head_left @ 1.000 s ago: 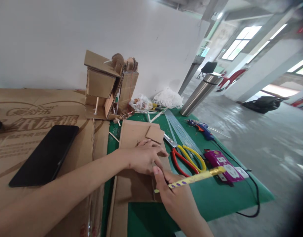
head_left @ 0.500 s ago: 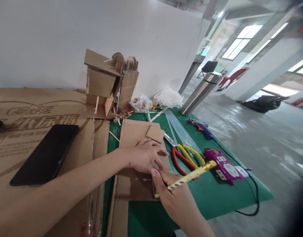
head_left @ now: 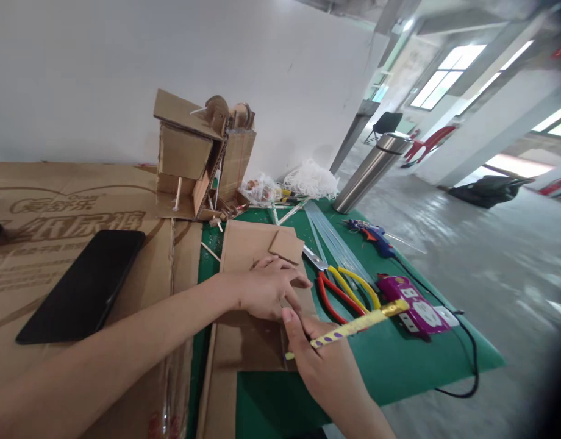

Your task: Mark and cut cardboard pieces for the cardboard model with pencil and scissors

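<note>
My right hand (head_left: 324, 360) is closed around a yellow pencil (head_left: 353, 326) with purple dots and a gold end. Its tip points down at the cardboard sheet (head_left: 250, 238), close to the edge. Across that sheet lies my left hand (head_left: 266, 289), palm down and fingers spread, pressing on it. Whatever is beneath the left palm is hidden. A small cut cardboard piece (head_left: 286, 246) rests on the sheet just beyond the left fingers. Right of the hands are scissors (head_left: 338, 286) with red and yellow handles.
A cardboard model (head_left: 193, 158) stands at the back by the wall. A black phone (head_left: 82, 286) lies on the cardboard at left. Along the right are clear glue sticks (head_left: 338, 235), a steel bottle (head_left: 372, 174), a blue glue gun (head_left: 374, 235) and a purple box (head_left: 415, 308) with a cable.
The pencil's tip has shifted slightly up along the cardboard edge, and its gold end has swung a little to the right. My left hand stays in place.
</note>
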The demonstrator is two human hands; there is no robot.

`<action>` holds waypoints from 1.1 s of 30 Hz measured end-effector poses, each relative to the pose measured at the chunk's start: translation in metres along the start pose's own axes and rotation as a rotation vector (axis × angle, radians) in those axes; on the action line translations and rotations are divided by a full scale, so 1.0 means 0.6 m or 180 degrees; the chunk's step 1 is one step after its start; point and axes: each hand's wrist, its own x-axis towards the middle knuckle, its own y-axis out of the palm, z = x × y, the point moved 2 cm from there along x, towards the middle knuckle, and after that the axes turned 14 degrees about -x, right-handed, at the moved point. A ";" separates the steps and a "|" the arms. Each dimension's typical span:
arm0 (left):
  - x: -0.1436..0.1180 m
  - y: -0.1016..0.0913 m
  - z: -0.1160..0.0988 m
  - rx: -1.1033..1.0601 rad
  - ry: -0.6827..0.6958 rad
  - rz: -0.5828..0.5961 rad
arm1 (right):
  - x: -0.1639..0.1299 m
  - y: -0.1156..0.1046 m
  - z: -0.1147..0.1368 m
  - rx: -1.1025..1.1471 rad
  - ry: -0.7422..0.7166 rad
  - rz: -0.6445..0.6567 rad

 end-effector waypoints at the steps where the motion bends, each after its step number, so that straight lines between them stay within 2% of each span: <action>1: 0.000 0.000 0.000 0.0000 0.0007 0.0004 | 0.000 0.000 0.000 0.0004 -0.0021 0.0046; 3: -0.001 0.000 -0.001 0.0000 0.0015 0.0011 | 0.000 0.000 0.001 0.0013 -0.0041 0.0103; 7: -0.001 -0.001 -0.004 0.0010 -0.0028 -0.0011 | 0.002 -0.002 0.001 -0.0079 -0.0007 -0.0070; 10: -0.001 -0.002 -0.005 0.0005 -0.0030 -0.0003 | 0.002 0.000 0.000 -0.0119 -0.0084 0.0004; 15: -0.002 -0.002 -0.006 0.0009 -0.0053 -0.0054 | 0.001 -0.004 0.000 -0.0322 -0.0159 -0.0453; 21: -0.001 -0.001 -0.006 -0.0013 -0.0037 -0.0087 | 0.005 -0.004 0.002 -0.0323 -0.0190 -0.0492; 23: -0.002 -0.002 -0.007 -0.0048 -0.0058 -0.0093 | 0.000 -0.008 -0.002 -0.0183 -0.0052 -0.0639; 28: -0.004 -0.004 -0.015 -0.0091 -0.0106 -0.0109 | -0.024 -0.031 -0.033 0.0550 0.0677 -0.0961; 30: -0.005 -0.005 -0.017 -0.0048 -0.0149 -0.0105 | -0.032 -0.040 -0.049 0.0570 0.0770 -0.1049; 33: -0.006 -0.010 -0.023 0.0095 -0.0167 -0.0085 | -0.041 -0.047 -0.071 0.0338 0.0778 -0.0922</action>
